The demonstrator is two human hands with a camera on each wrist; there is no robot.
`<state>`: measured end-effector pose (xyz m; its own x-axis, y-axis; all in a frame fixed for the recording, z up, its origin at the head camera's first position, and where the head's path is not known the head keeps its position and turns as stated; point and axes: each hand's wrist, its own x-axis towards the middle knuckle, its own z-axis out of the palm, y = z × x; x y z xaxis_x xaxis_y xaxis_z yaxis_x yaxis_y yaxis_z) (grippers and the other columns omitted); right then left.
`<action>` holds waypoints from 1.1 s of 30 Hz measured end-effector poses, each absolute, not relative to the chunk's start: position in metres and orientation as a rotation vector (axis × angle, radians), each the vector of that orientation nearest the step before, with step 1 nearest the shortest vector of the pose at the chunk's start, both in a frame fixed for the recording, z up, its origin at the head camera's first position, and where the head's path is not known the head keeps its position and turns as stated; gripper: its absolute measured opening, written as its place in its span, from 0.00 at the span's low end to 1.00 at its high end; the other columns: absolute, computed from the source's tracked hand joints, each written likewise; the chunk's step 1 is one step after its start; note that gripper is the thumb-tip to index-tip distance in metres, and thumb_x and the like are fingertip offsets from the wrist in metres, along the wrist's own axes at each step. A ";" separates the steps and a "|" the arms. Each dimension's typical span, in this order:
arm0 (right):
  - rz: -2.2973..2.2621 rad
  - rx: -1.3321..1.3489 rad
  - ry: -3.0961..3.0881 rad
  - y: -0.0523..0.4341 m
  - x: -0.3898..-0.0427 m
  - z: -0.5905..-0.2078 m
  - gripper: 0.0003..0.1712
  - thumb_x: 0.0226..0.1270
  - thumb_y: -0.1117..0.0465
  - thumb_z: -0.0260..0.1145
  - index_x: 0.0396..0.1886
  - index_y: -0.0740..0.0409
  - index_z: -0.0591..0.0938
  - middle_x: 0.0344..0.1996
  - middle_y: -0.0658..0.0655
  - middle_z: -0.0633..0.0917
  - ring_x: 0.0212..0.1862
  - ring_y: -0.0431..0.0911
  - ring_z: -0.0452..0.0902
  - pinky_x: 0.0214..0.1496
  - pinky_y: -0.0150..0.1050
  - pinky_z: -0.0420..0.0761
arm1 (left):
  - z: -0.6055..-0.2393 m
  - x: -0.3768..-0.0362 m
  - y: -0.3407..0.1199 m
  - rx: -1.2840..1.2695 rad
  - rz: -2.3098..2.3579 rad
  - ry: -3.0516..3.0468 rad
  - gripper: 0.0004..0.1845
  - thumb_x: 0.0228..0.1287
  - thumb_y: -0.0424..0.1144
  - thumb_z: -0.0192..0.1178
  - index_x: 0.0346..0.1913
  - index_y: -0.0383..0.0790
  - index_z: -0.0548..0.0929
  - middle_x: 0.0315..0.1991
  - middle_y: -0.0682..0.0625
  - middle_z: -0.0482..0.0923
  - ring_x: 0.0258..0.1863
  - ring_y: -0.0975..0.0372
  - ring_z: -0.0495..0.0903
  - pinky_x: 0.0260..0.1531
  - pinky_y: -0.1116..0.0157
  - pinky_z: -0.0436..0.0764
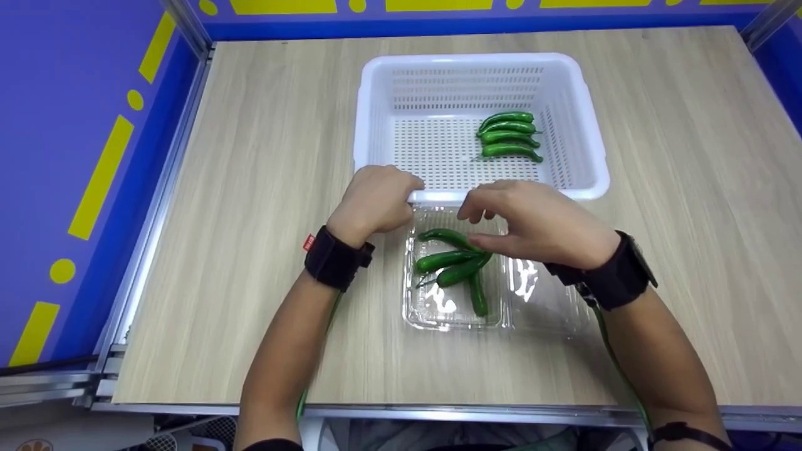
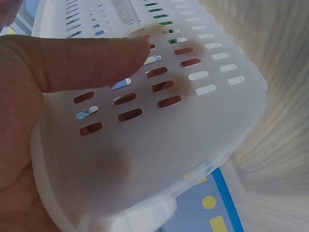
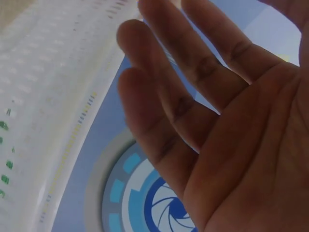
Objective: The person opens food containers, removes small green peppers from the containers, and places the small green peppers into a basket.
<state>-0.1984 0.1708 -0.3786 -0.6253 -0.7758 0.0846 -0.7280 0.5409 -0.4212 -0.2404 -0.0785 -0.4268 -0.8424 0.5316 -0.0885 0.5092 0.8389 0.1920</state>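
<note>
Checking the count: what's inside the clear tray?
Four green peppers show in the clear tray's left half. The right hand hovers over their upper ends, hiding that part; nothing else visible inside.

Both hands, left and right, over a clear clamshell tray of green peppers beside a white basket.
</note>
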 end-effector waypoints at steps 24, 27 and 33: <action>-0.442 -1.260 2.611 0.149 -0.187 -0.406 0.13 0.51 0.63 0.78 0.36 0.53 0.84 0.32 0.49 0.87 0.31 0.44 0.79 0.35 0.43 0.80 | -0.422 -0.240 -0.080 0.818 0.238 2.873 0.13 0.46 0.25 0.50 0.21 0.49 0.64 0.19 0.56 0.57 0.22 0.61 0.64 0.24 0.63 0.65; -0.429 -1.238 2.635 0.149 -0.186 -0.409 0.10 0.50 0.65 0.76 0.30 0.53 0.83 0.29 0.49 0.86 0.28 0.43 0.77 0.33 0.42 0.79 | -0.423 -0.240 -0.080 0.817 0.240 2.871 0.13 0.46 0.26 0.51 0.22 0.49 0.65 0.19 0.56 0.58 0.22 0.61 0.64 0.24 0.62 0.65; -0.361 -1.203 2.652 0.148 -0.184 -0.415 0.08 0.46 0.66 0.74 0.27 0.52 0.84 0.26 0.47 0.85 0.26 0.43 0.76 0.31 0.43 0.79 | -0.426 -0.240 -0.079 0.829 0.250 2.879 0.13 0.44 0.25 0.50 0.21 0.49 0.64 0.20 0.56 0.56 0.22 0.61 0.63 0.23 0.62 0.65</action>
<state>-0.1843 0.1482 -0.4149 -0.6462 -0.7584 -0.0856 -0.7078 0.6375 -0.3043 -0.2403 -0.0790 -0.4262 -0.8396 0.5368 -0.0833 0.5144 0.8349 0.1957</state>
